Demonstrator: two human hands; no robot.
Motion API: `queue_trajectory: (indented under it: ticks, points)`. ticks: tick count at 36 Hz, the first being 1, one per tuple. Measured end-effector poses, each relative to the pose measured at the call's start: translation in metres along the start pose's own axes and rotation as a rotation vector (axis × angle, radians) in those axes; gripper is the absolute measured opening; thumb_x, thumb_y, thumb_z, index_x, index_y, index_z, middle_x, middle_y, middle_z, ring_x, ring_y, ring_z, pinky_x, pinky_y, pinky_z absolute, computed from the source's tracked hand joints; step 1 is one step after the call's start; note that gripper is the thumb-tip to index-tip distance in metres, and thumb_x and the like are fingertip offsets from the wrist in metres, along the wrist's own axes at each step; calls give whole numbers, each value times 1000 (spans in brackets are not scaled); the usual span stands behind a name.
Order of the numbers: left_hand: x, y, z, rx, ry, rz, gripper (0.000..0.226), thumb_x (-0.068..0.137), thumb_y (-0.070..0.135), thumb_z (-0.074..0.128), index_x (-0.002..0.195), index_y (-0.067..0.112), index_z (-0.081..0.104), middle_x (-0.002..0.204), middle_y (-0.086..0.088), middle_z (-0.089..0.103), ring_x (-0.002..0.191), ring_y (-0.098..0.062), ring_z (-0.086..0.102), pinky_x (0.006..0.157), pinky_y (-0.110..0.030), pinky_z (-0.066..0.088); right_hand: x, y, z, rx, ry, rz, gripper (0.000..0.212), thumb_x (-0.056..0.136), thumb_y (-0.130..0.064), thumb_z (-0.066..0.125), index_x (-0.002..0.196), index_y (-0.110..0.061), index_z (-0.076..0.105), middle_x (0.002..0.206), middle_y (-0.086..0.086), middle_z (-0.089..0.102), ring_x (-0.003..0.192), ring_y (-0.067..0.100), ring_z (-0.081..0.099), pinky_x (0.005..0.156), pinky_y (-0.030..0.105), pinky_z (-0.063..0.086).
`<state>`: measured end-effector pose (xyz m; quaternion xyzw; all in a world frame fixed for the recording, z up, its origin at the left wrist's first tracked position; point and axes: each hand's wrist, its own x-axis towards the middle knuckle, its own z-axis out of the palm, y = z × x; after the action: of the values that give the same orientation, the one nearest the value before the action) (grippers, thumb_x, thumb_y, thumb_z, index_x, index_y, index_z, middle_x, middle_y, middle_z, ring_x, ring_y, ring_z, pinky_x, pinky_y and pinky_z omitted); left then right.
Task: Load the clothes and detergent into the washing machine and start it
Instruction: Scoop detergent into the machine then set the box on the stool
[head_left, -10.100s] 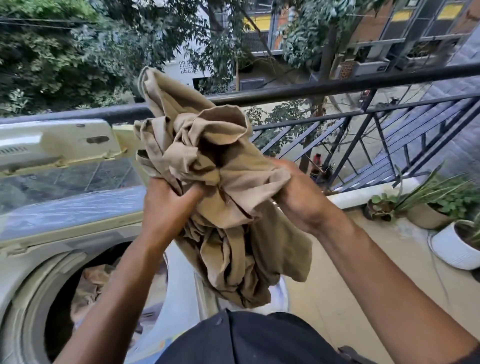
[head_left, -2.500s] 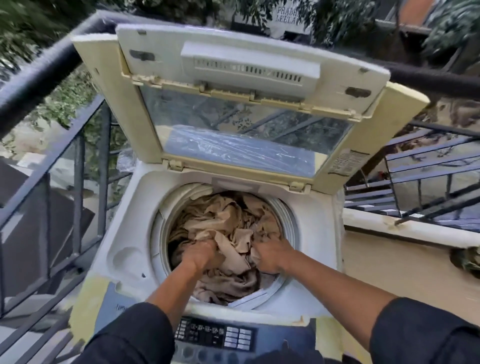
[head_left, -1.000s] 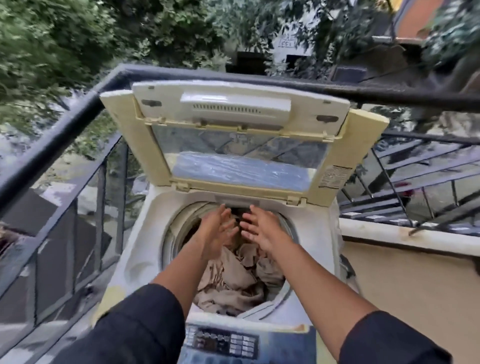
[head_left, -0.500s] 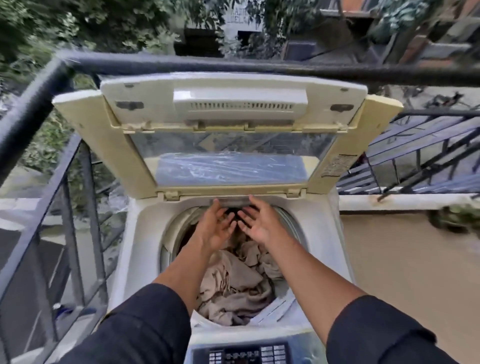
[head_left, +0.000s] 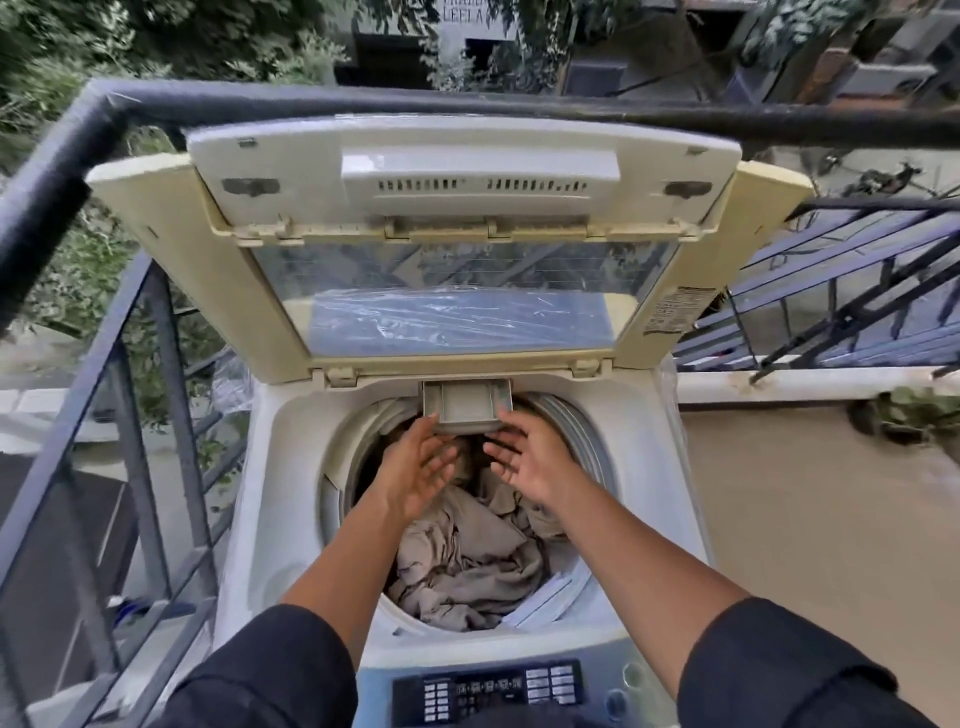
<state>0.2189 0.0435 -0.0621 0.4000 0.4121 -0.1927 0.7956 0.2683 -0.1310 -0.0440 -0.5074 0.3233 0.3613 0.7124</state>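
A top-loading washing machine (head_left: 270, 493) stands on a balcony with its lid (head_left: 447, 244) raised upright against the black railing (head_left: 62, 171). Beige clothes (head_left: 467, 561) lie crumpled inside the drum, filling its lower part. At the back rim of the opening, a small grey detergent drawer (head_left: 466, 400) is pulled out toward the person. Both hands reach over the drum just below it. The left hand (head_left: 421, 470) has its fingers relaxed and spread, the fingertips touching the drawer's lower left edge. The right hand (head_left: 524, 457) is likewise loose, palm turned inward, its fingertips at the drawer's lower right corner; neither hand grasps anything. The control panel (head_left: 493, 693) with its buttons sits at the near edge, between two dark sleeves.
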Motion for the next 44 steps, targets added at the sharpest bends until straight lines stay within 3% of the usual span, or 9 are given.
queue_trajectory:
  ticks: [5, 10, 16, 20, 27, 29, 32, 35, 44]
  points:
    - [-9, -6, 1, 8, -18, 15, 54, 94, 54, 70, 125, 10, 71, 127, -5, 73, 95, -14, 69, 83, -31, 57, -11, 6, 3, -18, 8, -12, 21, 97, -36, 65, 110, -20, 67, 107, 0, 69, 93, 18, 64, 68, 32, 46]
    - [-27, -3, 6, 11, -34, 24, 40, 99, 49, 66, 120, 15, 69, 129, -5, 72, 111, -20, 68, 105, -41, 52, -23, 6, 7, -62, 25, -23, 22, 96, -43, 68, 109, -26, 64, 125, 6, 68, 103, 23, 66, 78, 36, 52]
    - [-45, -16, 0, 73, -39, -5, 42, 105, 43, 58, 137, 16, 61, 135, -2, 68, 127, -25, 62, 88, -36, 56, -35, 18, -8, -104, 22, -11, 52, 103, -45, 57, 146, -17, 49, 135, 10, 62, 111, 27, 63, 91, 41, 51]
    - [-52, -30, 2, 194, -33, 6, 44, 107, 42, 55, 140, 14, 59, 129, -2, 72, 120, -26, 65, 101, -41, 54, -58, 20, -18, -132, 15, -41, 52, 105, -44, 52, 149, -15, 45, 132, 10, 62, 107, 26, 63, 77, 35, 54]
    - [-82, -48, 40, 459, -162, 49, 33, 111, 40, 45, 132, 20, 60, 142, -1, 64, 132, -26, 58, 116, -43, 44, -103, 21, -48, -143, 46, -182, 47, 106, -39, 54, 140, -8, 55, 130, 15, 69, 96, 26, 70, 80, 38, 57]
    - [-89, -55, 55, 514, -196, 70, 26, 110, 40, 47, 120, 23, 64, 138, 0, 66, 125, -23, 62, 113, -44, 46, -123, 21, -61, -161, 74, -223, 42, 105, -38, 57, 135, -9, 59, 123, 13, 72, 94, 27, 72, 82, 40, 58]
    - [-100, -65, 80, 575, -263, 112, 29, 108, 38, 51, 126, 20, 65, 131, -1, 73, 113, -21, 71, 98, -41, 53, -160, 21, -88, -193, 105, -284, 35, 104, -36, 58, 129, -11, 64, 115, 10, 76, 91, 26, 74, 74, 34, 56]
    - [-114, -77, 111, 627, -308, 139, 24, 107, 33, 53, 119, 18, 68, 123, -4, 76, 105, -23, 71, 88, -38, 54, -198, 21, -122, -167, 152, -359, 37, 105, -36, 56, 127, -8, 66, 117, 13, 76, 101, 32, 73, 83, 39, 54]
    - [-151, -139, 215, 875, -479, 185, 27, 107, 32, 56, 126, 18, 68, 116, 1, 79, 111, -28, 73, 101, -46, 58, -276, 44, -278, 10, 461, -515, 29, 106, -30, 53, 119, -10, 69, 110, 12, 78, 93, 29, 73, 79, 37, 54]
